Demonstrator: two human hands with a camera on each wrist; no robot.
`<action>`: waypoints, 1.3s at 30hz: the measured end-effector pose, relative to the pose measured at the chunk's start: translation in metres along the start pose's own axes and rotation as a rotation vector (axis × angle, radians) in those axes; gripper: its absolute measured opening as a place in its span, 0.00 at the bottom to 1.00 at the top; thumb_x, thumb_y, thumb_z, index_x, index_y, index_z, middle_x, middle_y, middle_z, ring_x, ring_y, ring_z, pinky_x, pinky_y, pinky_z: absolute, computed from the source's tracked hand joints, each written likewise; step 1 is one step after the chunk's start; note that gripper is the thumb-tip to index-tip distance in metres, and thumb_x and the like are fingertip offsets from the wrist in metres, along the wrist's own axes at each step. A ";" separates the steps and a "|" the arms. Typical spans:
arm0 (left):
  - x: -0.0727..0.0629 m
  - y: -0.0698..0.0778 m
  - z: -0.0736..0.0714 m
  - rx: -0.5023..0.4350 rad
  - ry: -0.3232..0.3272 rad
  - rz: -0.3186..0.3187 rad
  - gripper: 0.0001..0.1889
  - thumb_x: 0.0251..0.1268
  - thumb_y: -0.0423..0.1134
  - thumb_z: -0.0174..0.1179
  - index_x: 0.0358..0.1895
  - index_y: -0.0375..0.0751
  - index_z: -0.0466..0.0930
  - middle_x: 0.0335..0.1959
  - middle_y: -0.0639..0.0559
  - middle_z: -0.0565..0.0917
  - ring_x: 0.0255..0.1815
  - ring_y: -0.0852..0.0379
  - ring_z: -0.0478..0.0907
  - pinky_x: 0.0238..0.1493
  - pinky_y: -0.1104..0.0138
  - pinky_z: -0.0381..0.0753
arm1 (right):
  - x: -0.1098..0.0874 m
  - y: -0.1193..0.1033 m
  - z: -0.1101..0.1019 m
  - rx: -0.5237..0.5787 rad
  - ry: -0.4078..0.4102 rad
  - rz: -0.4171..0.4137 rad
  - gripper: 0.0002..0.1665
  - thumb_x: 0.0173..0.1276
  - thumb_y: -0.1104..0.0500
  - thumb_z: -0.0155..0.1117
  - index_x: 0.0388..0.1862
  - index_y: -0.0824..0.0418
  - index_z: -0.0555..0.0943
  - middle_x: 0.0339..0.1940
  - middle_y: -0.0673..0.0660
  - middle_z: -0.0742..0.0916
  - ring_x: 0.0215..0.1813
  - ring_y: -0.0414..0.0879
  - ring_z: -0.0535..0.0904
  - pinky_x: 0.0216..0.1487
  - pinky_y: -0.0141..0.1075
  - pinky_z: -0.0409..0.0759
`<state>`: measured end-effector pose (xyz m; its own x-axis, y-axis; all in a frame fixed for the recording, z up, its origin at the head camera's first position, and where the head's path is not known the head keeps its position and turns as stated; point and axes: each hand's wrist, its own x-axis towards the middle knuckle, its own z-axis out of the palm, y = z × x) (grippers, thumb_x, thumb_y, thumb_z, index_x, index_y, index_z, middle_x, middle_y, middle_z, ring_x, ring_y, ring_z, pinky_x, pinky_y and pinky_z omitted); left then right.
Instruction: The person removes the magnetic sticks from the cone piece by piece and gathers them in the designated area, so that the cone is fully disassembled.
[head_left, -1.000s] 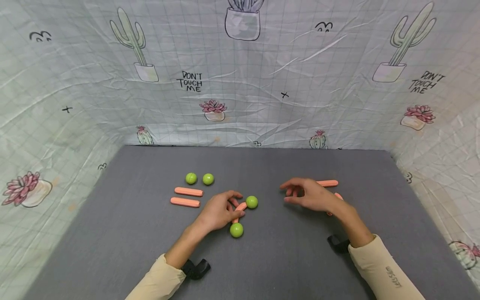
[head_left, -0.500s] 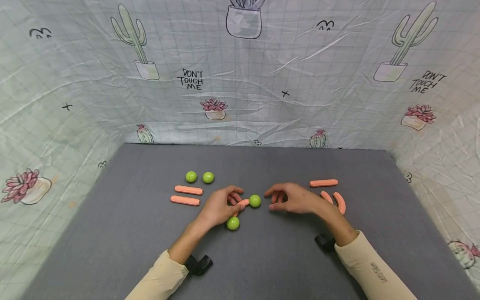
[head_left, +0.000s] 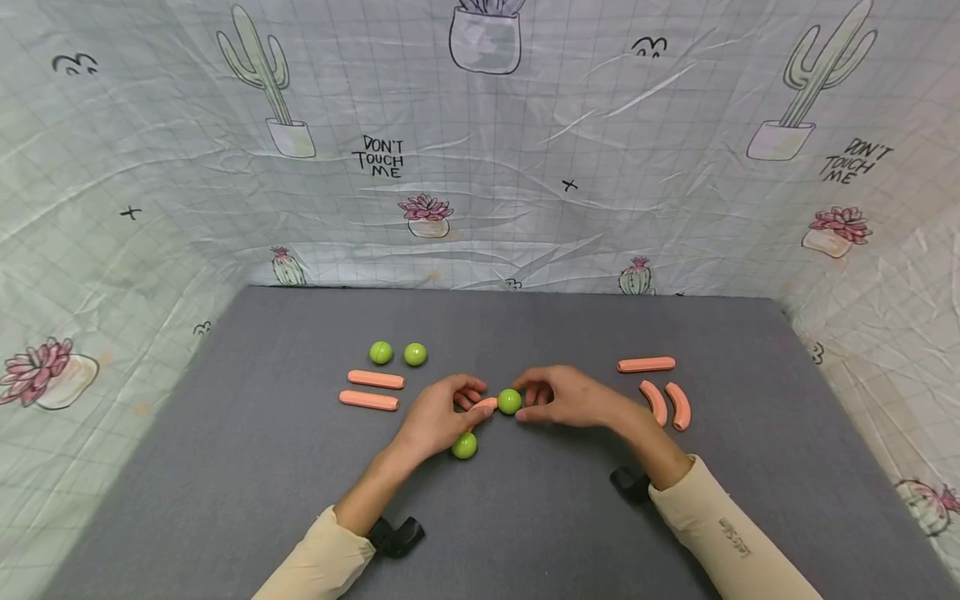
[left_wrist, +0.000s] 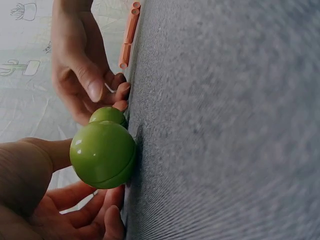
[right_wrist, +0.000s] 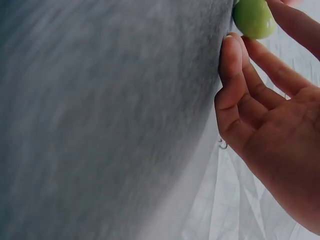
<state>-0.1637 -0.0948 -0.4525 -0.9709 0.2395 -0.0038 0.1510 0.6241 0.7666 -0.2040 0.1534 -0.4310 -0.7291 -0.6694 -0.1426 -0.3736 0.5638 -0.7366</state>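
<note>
A curved orange toy rod [head_left: 485, 404] lies partly hidden under my left hand [head_left: 437, 418], whose thumb and fingers pinch it. A green ball [head_left: 509, 402] sits at the rod's right end. Another green ball [head_left: 464, 446] is at its near end, and looms large as the front ball [left_wrist: 102, 155] in the left wrist view. My right hand [head_left: 566, 396] has come in from the right, thumb and index finger spread on either side of the right-end ball [right_wrist: 254, 19], fingertips right at its edge.
Two straight orange rods [head_left: 376, 380] lie left of my left hand, with two loose green balls [head_left: 381, 352] behind them. Right of my right hand are a straight rod [head_left: 647, 364] and two curved rods [head_left: 678, 407]. A patterned curtain [head_left: 480, 167] surrounds the grey table [head_left: 525, 517].
My right hand has moved left to the ball at the rod's right end. My left hand has turned the held rod slightly, shifting both its balls a little.
</note>
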 end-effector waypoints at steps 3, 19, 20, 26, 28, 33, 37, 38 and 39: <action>-0.001 0.000 0.000 -0.002 0.010 -0.008 0.14 0.67 0.43 0.73 0.52 0.44 0.87 0.40 0.53 0.88 0.38 0.61 0.81 0.40 0.68 0.79 | 0.004 -0.004 0.003 -0.022 0.010 -0.004 0.22 0.72 0.52 0.72 0.60 0.61 0.84 0.38 0.52 0.87 0.38 0.38 0.81 0.41 0.31 0.80; 0.003 -0.002 -0.001 -0.031 0.020 0.018 0.10 0.60 0.34 0.76 0.45 0.43 0.91 0.34 0.53 0.90 0.32 0.64 0.82 0.35 0.72 0.80 | 0.012 -0.007 0.008 -0.047 0.042 -0.005 0.18 0.71 0.52 0.73 0.56 0.58 0.85 0.34 0.51 0.86 0.33 0.39 0.79 0.37 0.31 0.78; 0.003 -0.002 -0.001 -0.034 0.020 0.018 0.10 0.60 0.34 0.76 0.44 0.43 0.91 0.34 0.53 0.90 0.31 0.64 0.82 0.34 0.72 0.80 | 0.012 -0.007 0.008 -0.045 0.039 -0.003 0.18 0.71 0.53 0.73 0.56 0.58 0.85 0.34 0.51 0.86 0.33 0.39 0.79 0.37 0.31 0.77; 0.004 -0.005 -0.001 -0.039 0.019 0.016 0.07 0.59 0.36 0.77 0.40 0.46 0.92 0.32 0.54 0.91 0.30 0.65 0.82 0.32 0.72 0.80 | 0.011 -0.007 0.008 -0.030 0.027 -0.003 0.18 0.71 0.53 0.73 0.57 0.57 0.85 0.34 0.51 0.86 0.34 0.39 0.79 0.37 0.31 0.77; 0.004 -0.006 -0.001 -0.042 0.022 0.020 0.07 0.59 0.36 0.77 0.40 0.47 0.92 0.32 0.54 0.91 0.30 0.65 0.83 0.32 0.72 0.80 | 0.010 -0.005 0.007 -0.022 0.023 -0.003 0.18 0.72 0.53 0.72 0.57 0.58 0.85 0.35 0.51 0.86 0.34 0.39 0.78 0.38 0.31 0.77; 0.004 -0.008 -0.001 -0.046 0.031 0.030 0.06 0.60 0.39 0.77 0.40 0.48 0.93 0.33 0.55 0.91 0.31 0.65 0.83 0.33 0.72 0.80 | 0.008 0.001 0.004 -0.013 0.042 0.018 0.18 0.72 0.55 0.72 0.58 0.58 0.85 0.36 0.52 0.86 0.35 0.39 0.78 0.38 0.31 0.76; 0.003 -0.009 -0.001 -0.037 0.030 0.039 0.06 0.61 0.39 0.77 0.41 0.49 0.92 0.33 0.56 0.91 0.31 0.65 0.83 0.33 0.71 0.80 | 0.007 0.004 0.002 -0.017 0.058 0.019 0.19 0.72 0.55 0.72 0.59 0.59 0.85 0.36 0.53 0.86 0.35 0.39 0.79 0.39 0.32 0.77; 0.003 -0.009 -0.001 -0.035 0.029 0.040 0.06 0.61 0.39 0.77 0.41 0.50 0.92 0.33 0.56 0.91 0.31 0.65 0.83 0.33 0.72 0.80 | 0.007 0.004 0.001 -0.013 0.057 0.014 0.19 0.73 0.55 0.71 0.60 0.59 0.84 0.36 0.53 0.86 0.35 0.39 0.79 0.39 0.32 0.77; 0.003 -0.009 -0.001 -0.031 0.029 0.040 0.06 0.61 0.39 0.76 0.41 0.50 0.92 0.33 0.56 0.90 0.31 0.65 0.82 0.34 0.72 0.79 | 0.007 0.005 0.001 -0.010 0.056 0.012 0.20 0.73 0.55 0.71 0.60 0.60 0.84 0.37 0.53 0.86 0.35 0.39 0.79 0.39 0.32 0.77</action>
<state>-0.1682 -0.1003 -0.4591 -0.9691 0.2423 0.0455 0.1845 0.5907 0.7855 -0.2102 0.1506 -0.4363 -0.7643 -0.6347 -0.1141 -0.3701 0.5766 -0.7283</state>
